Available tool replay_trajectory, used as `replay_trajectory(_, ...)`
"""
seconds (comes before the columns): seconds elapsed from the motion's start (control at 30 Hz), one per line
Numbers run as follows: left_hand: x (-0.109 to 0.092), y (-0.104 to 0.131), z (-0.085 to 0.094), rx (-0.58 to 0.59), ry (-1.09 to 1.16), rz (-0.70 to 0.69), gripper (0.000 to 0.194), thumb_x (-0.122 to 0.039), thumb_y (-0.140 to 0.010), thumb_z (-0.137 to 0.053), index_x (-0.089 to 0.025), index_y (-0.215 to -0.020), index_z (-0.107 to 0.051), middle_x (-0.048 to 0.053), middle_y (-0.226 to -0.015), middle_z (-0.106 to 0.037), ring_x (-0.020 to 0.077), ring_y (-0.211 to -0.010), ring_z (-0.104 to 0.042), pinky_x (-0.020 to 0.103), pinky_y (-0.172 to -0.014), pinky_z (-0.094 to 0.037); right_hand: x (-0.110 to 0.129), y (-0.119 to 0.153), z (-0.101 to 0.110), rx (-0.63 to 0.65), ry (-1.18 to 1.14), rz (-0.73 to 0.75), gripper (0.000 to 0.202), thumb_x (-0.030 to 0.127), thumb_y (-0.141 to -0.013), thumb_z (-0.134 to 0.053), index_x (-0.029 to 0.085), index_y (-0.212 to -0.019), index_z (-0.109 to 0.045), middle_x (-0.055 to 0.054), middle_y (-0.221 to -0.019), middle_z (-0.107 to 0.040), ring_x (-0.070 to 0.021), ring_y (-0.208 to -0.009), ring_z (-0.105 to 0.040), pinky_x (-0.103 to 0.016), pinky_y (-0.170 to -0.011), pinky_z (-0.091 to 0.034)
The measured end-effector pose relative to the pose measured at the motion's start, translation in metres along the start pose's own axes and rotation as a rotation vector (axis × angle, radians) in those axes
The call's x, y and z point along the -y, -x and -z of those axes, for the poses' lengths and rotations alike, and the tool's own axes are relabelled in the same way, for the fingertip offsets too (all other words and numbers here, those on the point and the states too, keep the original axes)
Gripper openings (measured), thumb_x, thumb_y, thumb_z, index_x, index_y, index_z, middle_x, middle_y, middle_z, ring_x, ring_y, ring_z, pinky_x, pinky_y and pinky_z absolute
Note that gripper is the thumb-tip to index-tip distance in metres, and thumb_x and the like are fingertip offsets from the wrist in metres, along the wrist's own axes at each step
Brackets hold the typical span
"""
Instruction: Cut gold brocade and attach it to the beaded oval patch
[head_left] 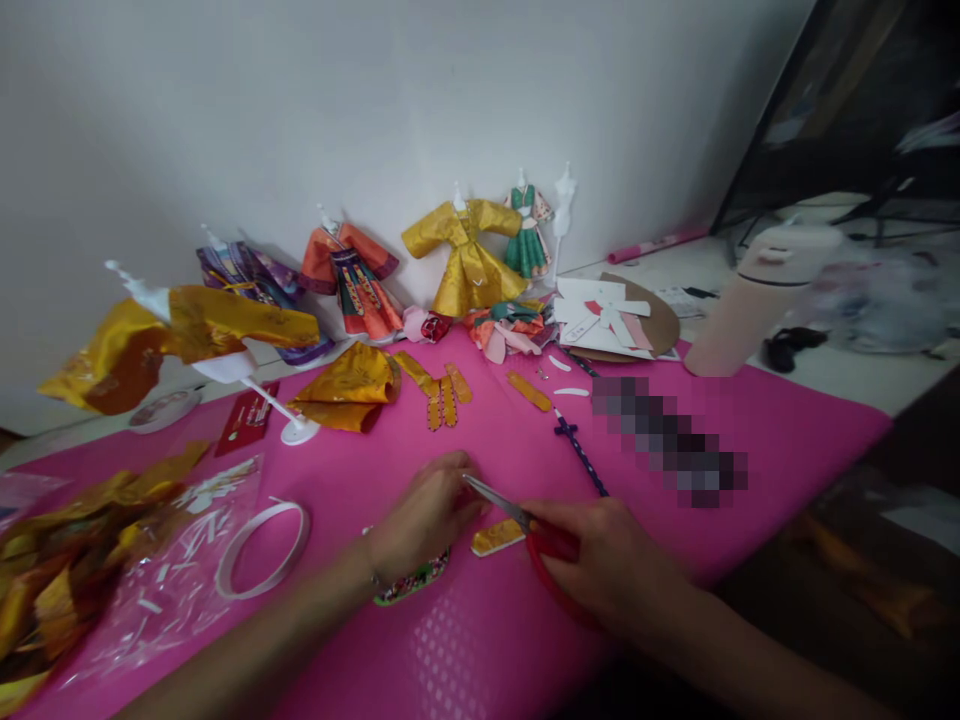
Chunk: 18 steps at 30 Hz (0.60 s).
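Observation:
Red-handled scissors [498, 498] are gripped in my right hand [600, 550], their blades pointing up and left. The blade tips reach the fingertips of my left hand [427, 510], whose fingers are curled together. Whatever those fingers pinch, if anything, is hidden. Just below the blades lies a yellow patterned fabric strip [496, 538] with a pale edge. Partly under my left wrist is a small green-rimmed tray of colourful bits [414, 582]. Beyond my hands, several yellow strips [442, 400] lie beside a folded yellow cloth piece [349, 388].
Doll-size robes on stands, including a yellow one [469, 250], line the wall. A tilted white stand [277, 405] bears yellow cloth. Left are a white tape roll [226, 570] and fabric scraps [52, 590]; right, a purple pen [581, 455] and a pale bottle [757, 300].

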<state>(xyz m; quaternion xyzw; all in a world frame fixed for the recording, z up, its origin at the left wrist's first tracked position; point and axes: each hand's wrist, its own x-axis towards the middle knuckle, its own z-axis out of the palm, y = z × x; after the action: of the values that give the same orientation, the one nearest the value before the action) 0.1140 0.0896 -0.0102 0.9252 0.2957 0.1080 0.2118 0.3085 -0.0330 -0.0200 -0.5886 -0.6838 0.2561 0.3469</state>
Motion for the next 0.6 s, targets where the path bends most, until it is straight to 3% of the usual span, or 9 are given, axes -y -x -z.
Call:
replay_trajectory(0.23, 0.0004, 0.0032, -0.0016, -0.030, -0.144, -0.033, 0.016, -0.025, -0.097, -0.062, -0.015, -0.084, -0.062, 0.001, -0.087, -0.062, 0.0160, -0.079, -0.062, 0.034, -0.074, -0.053, 0.0036, -0.0008, 0.0023, 0.001, 0.015, -0.017, 0.043, 0.015, -0.075, -0.057, 0.028, -0.112, -0.075, -0.001, -0.092, -0.079, -0.0219, -0.077, -0.074, -0.028, -0.067, -0.053)
replay_trajectory(0.43, -0.0065, 0.0048, 0.0000, -0.019, -0.206, -0.057, 0.016, -0.014, -0.095, -0.053, -0.017, -0.080, -0.058, 0.002, -0.087, -0.060, 0.0173, -0.076, -0.057, 0.034, -0.074, -0.047, 0.0051, -0.0016, 0.0027, 0.007, 0.005, -0.018, 0.041, 0.015, -0.076, -0.056, 0.026, -0.111, -0.075, -0.002, -0.094, -0.079, -0.0225, -0.080, -0.074, -0.029, -0.069, -0.053)
replay_trajectory(0.6, -0.0078, 0.0055, 0.0006, -0.016, -0.211, -0.055, 0.019, -0.018, -0.097, -0.047, -0.018, -0.082, -0.057, 0.004, -0.087, -0.060, 0.0193, -0.077, -0.056, 0.033, -0.073, -0.045, 0.0034, -0.0005, 0.0020, 0.005, 0.002, -0.013, 0.041, 0.015, -0.075, -0.057, 0.028, -0.110, -0.074, -0.001, -0.093, -0.079, -0.0213, -0.079, -0.074, -0.028, -0.070, -0.052)
